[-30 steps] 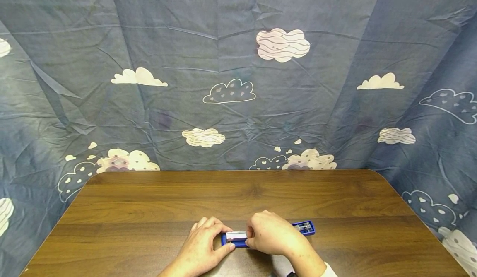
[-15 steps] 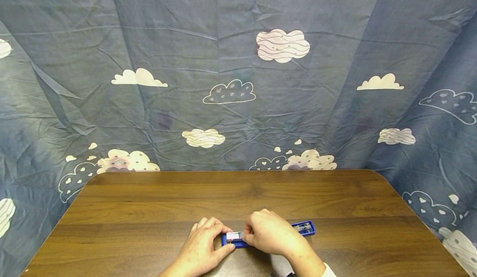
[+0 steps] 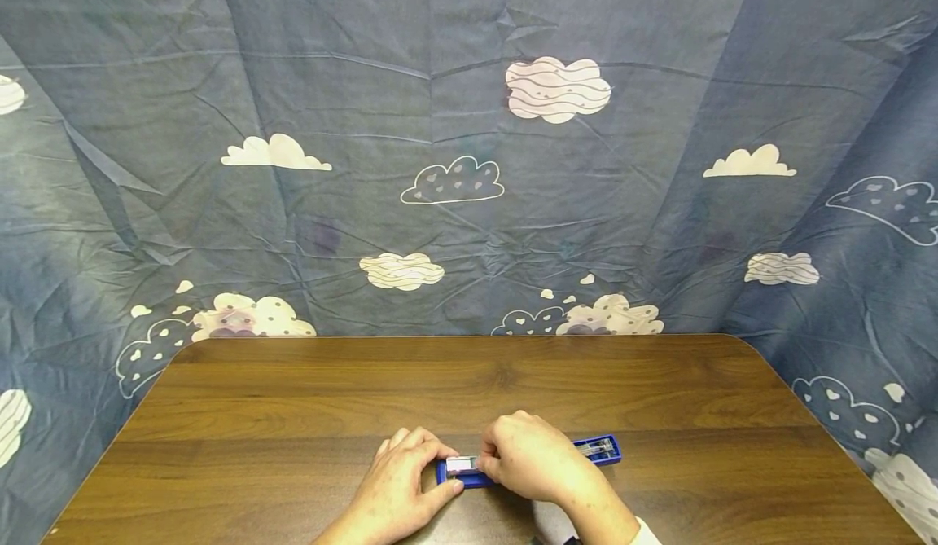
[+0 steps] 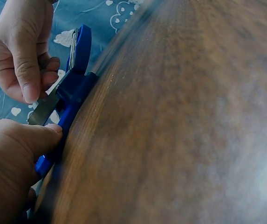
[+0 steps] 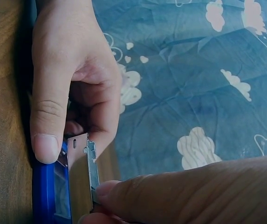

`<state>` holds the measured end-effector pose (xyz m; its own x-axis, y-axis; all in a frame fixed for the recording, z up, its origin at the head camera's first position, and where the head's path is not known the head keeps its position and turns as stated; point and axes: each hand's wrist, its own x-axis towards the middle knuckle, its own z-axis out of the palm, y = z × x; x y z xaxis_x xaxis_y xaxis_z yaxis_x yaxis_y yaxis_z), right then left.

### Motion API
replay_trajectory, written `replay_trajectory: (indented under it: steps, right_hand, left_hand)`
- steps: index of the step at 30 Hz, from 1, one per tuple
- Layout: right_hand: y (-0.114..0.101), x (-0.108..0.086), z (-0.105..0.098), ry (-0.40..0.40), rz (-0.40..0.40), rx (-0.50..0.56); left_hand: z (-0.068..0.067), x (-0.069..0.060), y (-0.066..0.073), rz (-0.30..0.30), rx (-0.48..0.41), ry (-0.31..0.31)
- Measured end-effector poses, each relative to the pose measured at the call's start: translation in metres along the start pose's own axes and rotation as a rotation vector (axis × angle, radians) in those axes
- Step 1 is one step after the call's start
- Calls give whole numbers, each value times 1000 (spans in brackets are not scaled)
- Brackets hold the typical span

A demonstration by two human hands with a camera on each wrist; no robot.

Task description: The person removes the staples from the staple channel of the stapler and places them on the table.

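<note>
A blue stapler [image 3: 607,451] lies opened out on the table, its lid to the right and its base to the left. My left hand [image 3: 399,480] holds the left end of the base, thumb on the near edge and fingers on the far side. From above, my right hand [image 3: 538,459] pinches the silver metal magazine [image 3: 460,465] between thumb and fingers. In the right wrist view the slotted end of that magazine [image 5: 79,175] points toward the left hand [image 5: 61,79]. The right hand hides the stapler's middle and hinge in the head view.
The wooden table [image 3: 293,398] extends on every side of the stapler. Behind it hangs a blue-grey curtain [image 3: 352,203] with cloud prints. The left wrist view shows the stapler's blue lid [image 4: 83,49] tilted up from the base.
Between the first and second frames, the right fingertips moved slightly left along the magazine, so less of it shows. Since then the hands look still. The left hand has stayed in place.
</note>
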<state>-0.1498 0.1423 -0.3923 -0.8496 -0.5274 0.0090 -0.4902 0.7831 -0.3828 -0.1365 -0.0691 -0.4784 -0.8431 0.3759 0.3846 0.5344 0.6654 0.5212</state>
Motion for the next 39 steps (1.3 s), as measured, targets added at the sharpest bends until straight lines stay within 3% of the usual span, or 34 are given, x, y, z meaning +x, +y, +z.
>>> replay_trajectory:
  steps: [20,30,39]
  right_hand:
    - [0,-1,-4,-8,12,18]
    - [0,-2,-11,25,-17,40]
    - [-4,-3,-14,3,-27,77]
  left_hand:
    - [1,0,0,25,28,23]
    - [2,0,0,31,26,36]
    - [1,0,0,27,20,32]
